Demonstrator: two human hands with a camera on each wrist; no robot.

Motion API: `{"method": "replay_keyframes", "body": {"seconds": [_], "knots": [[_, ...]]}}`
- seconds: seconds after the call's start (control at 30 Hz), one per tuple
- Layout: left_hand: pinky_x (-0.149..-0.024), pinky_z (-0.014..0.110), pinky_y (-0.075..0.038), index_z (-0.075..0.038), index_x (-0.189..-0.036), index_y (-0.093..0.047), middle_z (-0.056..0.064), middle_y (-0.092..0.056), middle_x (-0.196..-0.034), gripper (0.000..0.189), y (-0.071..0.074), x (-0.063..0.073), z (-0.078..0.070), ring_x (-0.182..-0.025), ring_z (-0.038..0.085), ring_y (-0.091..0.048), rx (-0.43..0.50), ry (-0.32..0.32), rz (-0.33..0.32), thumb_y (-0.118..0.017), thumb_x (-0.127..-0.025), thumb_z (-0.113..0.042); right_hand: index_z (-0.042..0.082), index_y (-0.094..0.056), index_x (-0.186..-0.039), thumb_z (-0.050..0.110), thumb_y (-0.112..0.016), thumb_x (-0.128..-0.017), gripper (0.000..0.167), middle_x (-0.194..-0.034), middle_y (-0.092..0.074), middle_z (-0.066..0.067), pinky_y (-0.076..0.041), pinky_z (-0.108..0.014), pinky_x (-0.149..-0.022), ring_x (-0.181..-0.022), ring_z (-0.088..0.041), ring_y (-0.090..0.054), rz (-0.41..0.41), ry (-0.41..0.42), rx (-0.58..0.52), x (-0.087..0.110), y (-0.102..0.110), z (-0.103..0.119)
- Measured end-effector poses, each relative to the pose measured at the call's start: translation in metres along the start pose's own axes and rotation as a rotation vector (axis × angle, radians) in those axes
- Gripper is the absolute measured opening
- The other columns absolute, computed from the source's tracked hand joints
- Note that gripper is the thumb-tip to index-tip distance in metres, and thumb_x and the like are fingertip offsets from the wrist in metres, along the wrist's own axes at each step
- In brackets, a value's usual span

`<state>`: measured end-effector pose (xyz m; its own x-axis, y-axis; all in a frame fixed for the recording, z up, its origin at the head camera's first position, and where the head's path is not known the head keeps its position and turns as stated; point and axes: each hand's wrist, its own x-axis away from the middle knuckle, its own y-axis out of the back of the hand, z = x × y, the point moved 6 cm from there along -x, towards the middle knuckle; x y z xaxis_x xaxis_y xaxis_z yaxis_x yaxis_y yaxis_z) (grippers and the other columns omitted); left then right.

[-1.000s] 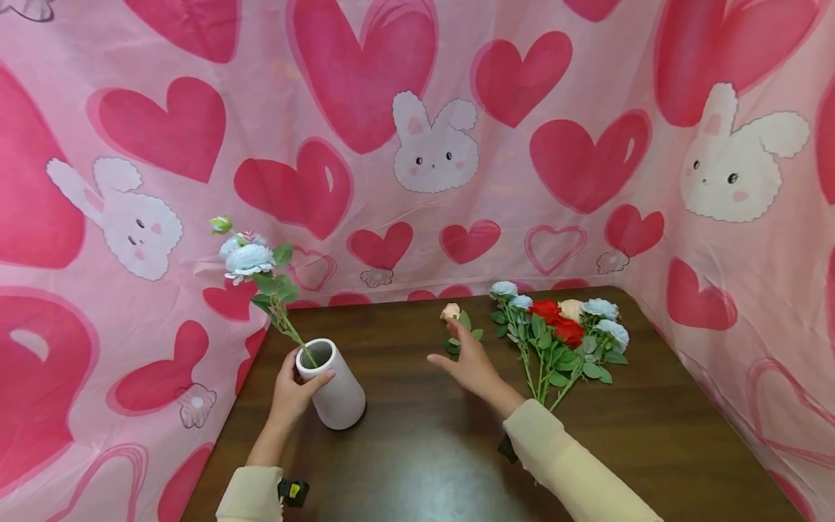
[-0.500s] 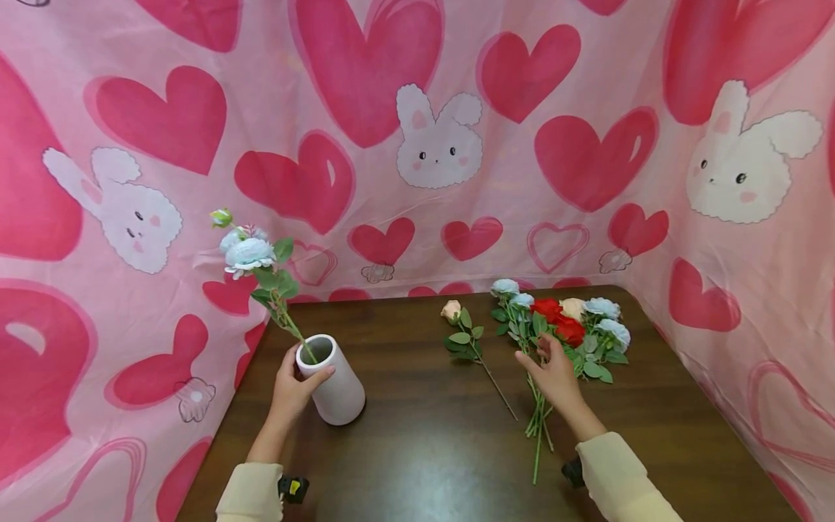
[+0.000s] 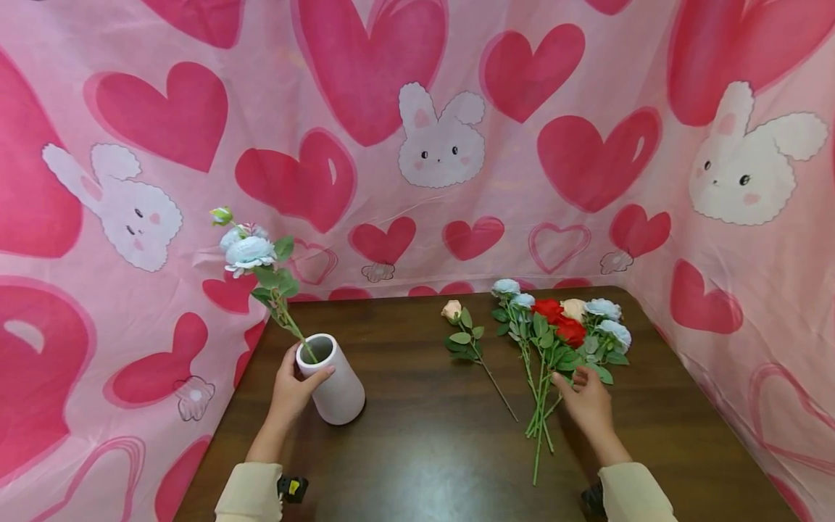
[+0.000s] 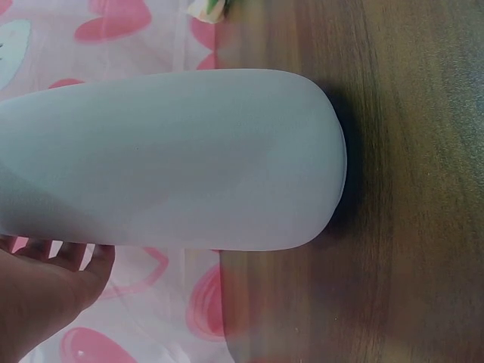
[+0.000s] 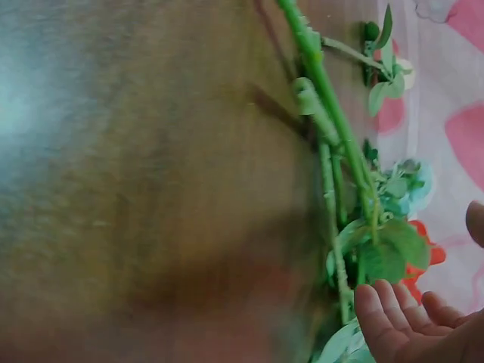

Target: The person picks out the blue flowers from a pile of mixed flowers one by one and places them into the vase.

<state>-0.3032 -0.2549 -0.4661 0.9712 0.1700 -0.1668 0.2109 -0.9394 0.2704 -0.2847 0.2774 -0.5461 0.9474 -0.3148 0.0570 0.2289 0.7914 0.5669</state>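
Note:
My left hand (image 3: 291, 389) grips the white vase (image 3: 341, 395) near its rim, the thumb on the near side. The vase stands on the table, and its base shows in the left wrist view. One stem with light blue flowers (image 3: 250, 254) leans out of it to the left. On the right, my right hand (image 3: 590, 407) is beside the green stems (image 3: 538, 413) of a loose bunch, fingers and thumb apart. In the right wrist view its fingers (image 5: 387, 306) are close to the leaves, with nothing held; whether they touch is unclear. Red flowers (image 3: 570, 332) top the bunch.
A single peach rose (image 3: 451, 311) lies on the dark wooden table (image 3: 417, 449), left of the bunch. Light blue flowers (image 3: 603, 309) and a cream flower (image 3: 573, 309) lie among the red ones. A pink heart-patterned cloth (image 3: 365, 181) hangs behind and at both sides.
My right hand has moved from the peach rose, rightward and nearer, to the bunch's stems. The left hand keeps its hold on the vase.

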Motion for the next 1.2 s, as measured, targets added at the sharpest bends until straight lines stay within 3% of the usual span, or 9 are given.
{"method": "replay_keyframes", "body": {"seconds": [0.17, 0.43, 0.57, 0.7, 0.93, 1.2], "knots": [[-0.093, 0.020, -0.039, 0.001, -0.142, -0.038, 0.020, -0.047, -0.135, 0.072, 0.000, -0.002, 0.007, -0.118, 0.027, -0.045, -0.003, -0.024, -0.018, -0.077, -0.082, -0.007, -0.015, -0.040, -0.131, 0.042, -0.059, -0.095, 0.070, -0.118, -0.056, -0.036, -0.045, -0.057, -0.084, -0.105, -0.049, -0.055, -0.024, -0.041, 0.055, 0.004, 0.002, -0.011], [-0.095, 0.027, -0.040, 0.002, -0.141, -0.038, 0.022, -0.047, -0.134, 0.071, 0.001, -0.004, 0.007, -0.118, 0.029, -0.045, -0.020, -0.037, -0.022, -0.077, -0.082, -0.008, -0.013, -0.060, -0.110, 0.046, -0.060, -0.092, 0.062, -0.104, -0.064, -0.030, -0.047, -0.054, -0.075, -0.090, -0.047, -0.059, 0.036, -0.059, 0.186, 0.004, -0.005, -0.021], [-0.095, 0.026, -0.040, 0.001, -0.141, -0.039, 0.021, -0.047, -0.134, 0.072, 0.000, -0.005, 0.008, -0.118, 0.028, -0.045, -0.008, -0.029, -0.019, -0.077, -0.081, -0.007, -0.003, -0.067, -0.083, 0.043, -0.061, -0.092, 0.048, -0.075, -0.065, -0.016, -0.045, -0.043, -0.060, -0.068, -0.034, -0.059, 0.052, -0.061, 0.217, 0.006, -0.008, -0.022], [-0.092, 0.021, -0.039, -0.001, -0.142, -0.038, 0.019, -0.046, -0.136, 0.073, 0.000, -0.006, 0.009, -0.120, 0.026, -0.044, 0.001, -0.011, -0.010, -0.077, -0.081, -0.008, 0.009, -0.060, -0.058, 0.039, -0.060, -0.093, 0.047, -0.050, -0.053, -0.002, -0.037, -0.034, -0.049, -0.049, -0.021, -0.050, 0.097, -0.074, 0.222, 0.009, -0.013, -0.024], [-0.091, 0.017, -0.038, -0.001, -0.142, -0.038, 0.020, -0.046, -0.136, 0.073, 0.001, -0.005, 0.008, -0.119, 0.026, -0.045, -0.013, -0.010, -0.012, -0.077, -0.081, -0.009, 0.008, -0.063, -0.058, 0.035, -0.061, -0.093, 0.044, -0.053, -0.057, -0.002, -0.043, -0.035, -0.047, -0.047, -0.019, -0.055, 0.126, -0.061, 0.229, 0.008, -0.016, -0.022], [-0.093, 0.020, -0.038, -0.002, -0.142, -0.039, 0.018, -0.046, -0.136, 0.072, 0.001, -0.004, 0.010, -0.120, 0.026, -0.045, -0.002, -0.002, -0.008, -0.077, -0.081, -0.009, 0.006, -0.065, -0.058, 0.027, -0.066, -0.090, 0.038, -0.053, -0.059, -0.002, -0.047, -0.034, -0.048, -0.048, -0.018, -0.057, 0.165, -0.087, 0.223, 0.007, -0.020, -0.020]]}}
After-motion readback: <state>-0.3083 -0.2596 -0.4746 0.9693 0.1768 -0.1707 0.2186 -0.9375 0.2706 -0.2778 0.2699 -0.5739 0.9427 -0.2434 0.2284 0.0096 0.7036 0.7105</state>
